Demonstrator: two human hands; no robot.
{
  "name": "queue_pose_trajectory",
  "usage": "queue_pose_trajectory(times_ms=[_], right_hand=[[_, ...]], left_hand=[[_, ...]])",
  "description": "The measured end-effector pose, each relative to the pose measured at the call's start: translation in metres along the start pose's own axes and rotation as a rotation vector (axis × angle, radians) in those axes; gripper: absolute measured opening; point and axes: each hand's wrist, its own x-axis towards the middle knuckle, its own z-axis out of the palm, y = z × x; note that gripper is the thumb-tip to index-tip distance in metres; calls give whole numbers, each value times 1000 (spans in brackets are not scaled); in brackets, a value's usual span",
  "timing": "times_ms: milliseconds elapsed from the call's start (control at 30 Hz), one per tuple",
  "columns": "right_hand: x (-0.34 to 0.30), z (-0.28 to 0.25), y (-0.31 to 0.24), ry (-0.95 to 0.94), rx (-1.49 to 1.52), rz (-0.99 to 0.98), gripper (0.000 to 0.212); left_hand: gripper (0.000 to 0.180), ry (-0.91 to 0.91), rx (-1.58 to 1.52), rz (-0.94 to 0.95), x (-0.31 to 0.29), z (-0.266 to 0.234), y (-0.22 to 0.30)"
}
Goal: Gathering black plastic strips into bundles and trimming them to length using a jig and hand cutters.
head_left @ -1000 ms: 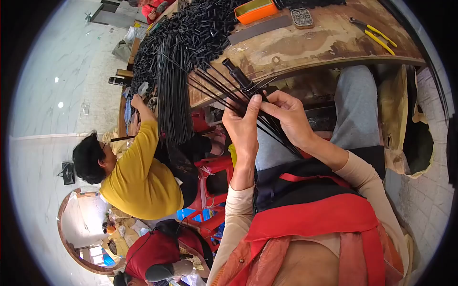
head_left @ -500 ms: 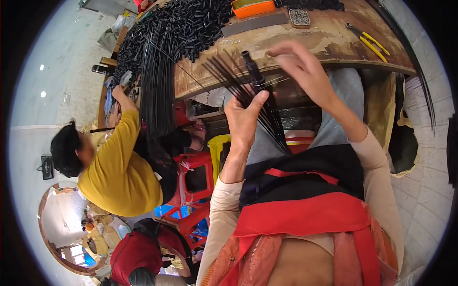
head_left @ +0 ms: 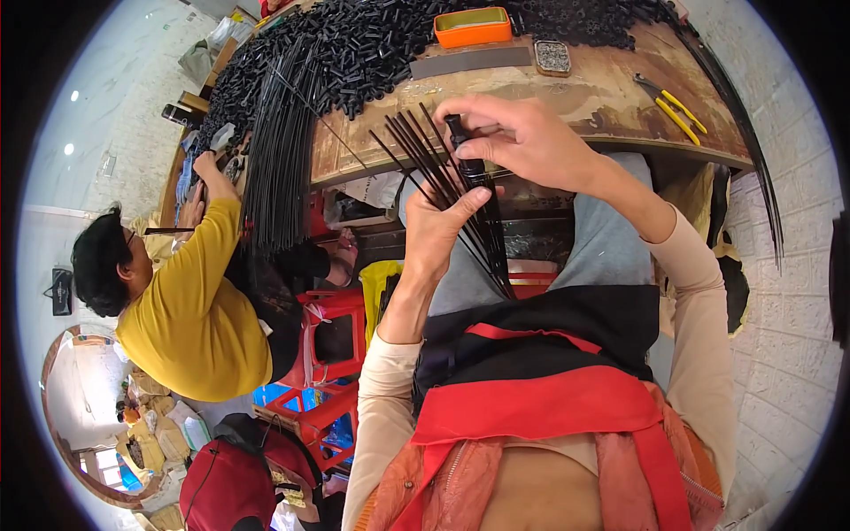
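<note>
While clasping thin black rods (head_left: 436, 168) in left hand (head_left: 431, 234), pinching stepped black tube (head_left: 471, 172) with right hand (head_left: 542, 142), likely for steadiness, by worktop's near edge (head_left: 624, 131).

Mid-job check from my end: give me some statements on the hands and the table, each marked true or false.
1. The left hand grips a bundle of thin rods. True.
2. The rods are white. False: the rods are black.
3. The right hand is at the black tube. True.
4. The orange box and the pliers are both on the table. True.
5. The pliers lie left of the orange box. False: the pliers lie to its right.
6. The right hand is inside the orange box. False: the box is apart from both hands.
</note>
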Motion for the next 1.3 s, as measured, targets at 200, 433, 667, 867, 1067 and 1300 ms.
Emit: queue_pose_trajectory(times_ms=[200,433,667,867,1067,1300], right_hand=[[1,-7,-12,-31,17,78,40],[-31,15,22,438,753,47,49],[-83,108,29,552,690,426,29],[-74,122,40,651,848,384,13],[-70,120,53,604,1048,424,9],[-69,115,74,482,1389,423,10]], left_hand=[[21,-18,44,-16,1,0,0],[17,-32,115,74,0,2,-1],[17,180,171,152,10,-5,-14],[18,161,171,141,13,-8,-13],[20,121,169,149,15,-9,-12],[22,87,215,128,16,-9,-10]])
